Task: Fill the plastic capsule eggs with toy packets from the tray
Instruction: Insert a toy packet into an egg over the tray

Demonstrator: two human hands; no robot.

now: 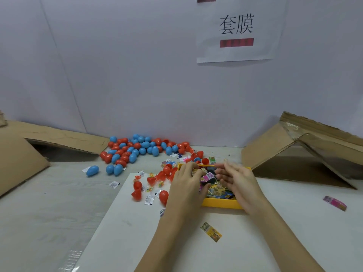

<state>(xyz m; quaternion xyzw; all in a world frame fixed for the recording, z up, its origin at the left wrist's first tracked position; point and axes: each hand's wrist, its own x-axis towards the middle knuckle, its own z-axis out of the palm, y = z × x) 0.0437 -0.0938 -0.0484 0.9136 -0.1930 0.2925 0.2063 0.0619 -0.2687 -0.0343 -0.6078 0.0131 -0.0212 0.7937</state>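
A yellow tray (222, 203) full of small toy packets (217, 190) sits in the middle of the table. My left hand (186, 180) is over the tray's left side with its fingers curled down into the packets. My right hand (235, 178) hovers over the tray's right side, fingers loosely spread and holding nothing that I can see. Red capsule egg halves (164, 196) lie scattered just left of the tray. A heap of closed blue and red capsule eggs (141, 147) lies at the back by the wall.
Loose packets lie on the table: a yellow one (211, 231) in front of the tray and a pink one (335, 203) at the right. Tilted cardboard flaps stand at the left (23, 158) and right (298, 152). A paper sign (235, 30) hangs on the wall.
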